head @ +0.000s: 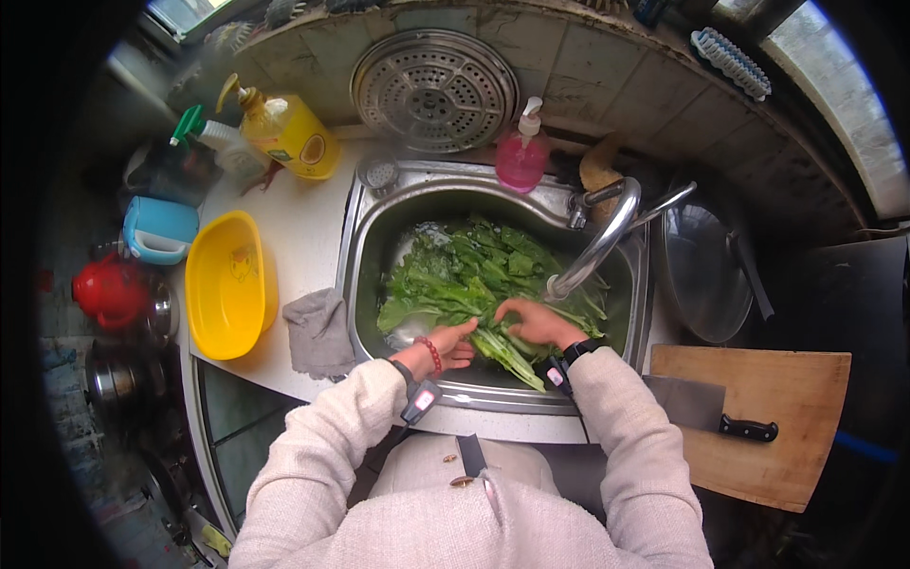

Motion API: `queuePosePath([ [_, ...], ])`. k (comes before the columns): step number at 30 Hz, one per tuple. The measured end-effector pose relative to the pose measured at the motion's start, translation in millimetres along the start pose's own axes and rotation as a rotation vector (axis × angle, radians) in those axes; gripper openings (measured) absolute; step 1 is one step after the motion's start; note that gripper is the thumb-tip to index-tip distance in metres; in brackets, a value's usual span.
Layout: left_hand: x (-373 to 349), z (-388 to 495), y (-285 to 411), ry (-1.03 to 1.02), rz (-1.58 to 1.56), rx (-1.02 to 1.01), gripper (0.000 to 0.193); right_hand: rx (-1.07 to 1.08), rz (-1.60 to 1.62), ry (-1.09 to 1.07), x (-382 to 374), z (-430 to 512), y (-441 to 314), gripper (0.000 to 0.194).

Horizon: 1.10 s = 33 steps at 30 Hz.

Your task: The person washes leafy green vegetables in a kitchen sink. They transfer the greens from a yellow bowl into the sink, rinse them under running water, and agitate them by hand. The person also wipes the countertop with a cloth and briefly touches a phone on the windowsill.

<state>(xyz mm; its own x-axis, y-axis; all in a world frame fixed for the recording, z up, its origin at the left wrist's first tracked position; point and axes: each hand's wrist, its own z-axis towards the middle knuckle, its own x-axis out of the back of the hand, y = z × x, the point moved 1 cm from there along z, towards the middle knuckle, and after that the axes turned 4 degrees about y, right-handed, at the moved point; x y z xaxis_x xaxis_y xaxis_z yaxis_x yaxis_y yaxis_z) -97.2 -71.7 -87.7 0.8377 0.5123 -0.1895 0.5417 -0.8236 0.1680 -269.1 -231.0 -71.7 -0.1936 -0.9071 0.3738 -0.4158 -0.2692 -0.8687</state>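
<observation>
Leafy greens (pixel 462 274) with long pale stems fill much of the stainless steel sink (pixel 359 306), lying in water. My left hand (pixel 449 347), with a red bead bracelet at the wrist, is at the left side of a bunch of stems (pixel 508 355); its fingers are apart. From the other side my right hand (pixel 537 323) reaches in below the tap spout, fingers curled at the leaves. Whether those fingertips grip a leaf is hard to see. The chrome tap (pixel 597 245) arches over the sink's right part, its outlet just above my right hand.
Left of the sink are a grey cloth (pixel 320 333) and a yellow plastic basin (pixel 231 284). A pink pump bottle (pixel 523 156) and a perforated steamer plate (pixel 435 91) stand behind. At right, a cleaver (pixel 693 404) lies on a wooden cutting board (pixel 775 469), near a glass lid (pixel 704 277).
</observation>
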Motion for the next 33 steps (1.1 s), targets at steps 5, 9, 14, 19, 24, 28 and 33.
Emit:
queuePosePath([
  [5,-7.7,5.5,3.4,0.003,0.132,-0.010,0.098,-0.268,-0.542,-0.200,-42.4,8.4,6.4,0.065],
  [9,-20.5,19.1,1.6,0.009,0.179,0.021,0.103,-0.226,-0.448,-0.395,-32.5,12.2,15.3,0.078],
  [14,-15.9,39.0,1.0,0.052,0.141,0.077,0.105,-0.588,-0.248,0.073,6.4,-2.6,10.0,0.061],
  [19,-27.6,74.3,-8.1,0.040,0.062,0.029,0.071,-0.173,-0.293,-0.320,-24.7,0.6,2.0,0.074],
  [24,-5.4,84.1,-16.9,0.126,0.020,0.037,0.043,-0.408,-0.288,0.042,-21.4,6.0,21.1,0.062],
  [28,-10.9,73.1,-18.2,0.131,0.022,0.055,0.040,-0.357,-0.287,-0.281,-25.7,7.3,27.6,0.074],
  [33,-16.3,54.0,-10.8,0.176,-0.023,0.105,0.033,-0.358,-0.408,0.099,-10.6,-1.9,22.1,0.046],
])
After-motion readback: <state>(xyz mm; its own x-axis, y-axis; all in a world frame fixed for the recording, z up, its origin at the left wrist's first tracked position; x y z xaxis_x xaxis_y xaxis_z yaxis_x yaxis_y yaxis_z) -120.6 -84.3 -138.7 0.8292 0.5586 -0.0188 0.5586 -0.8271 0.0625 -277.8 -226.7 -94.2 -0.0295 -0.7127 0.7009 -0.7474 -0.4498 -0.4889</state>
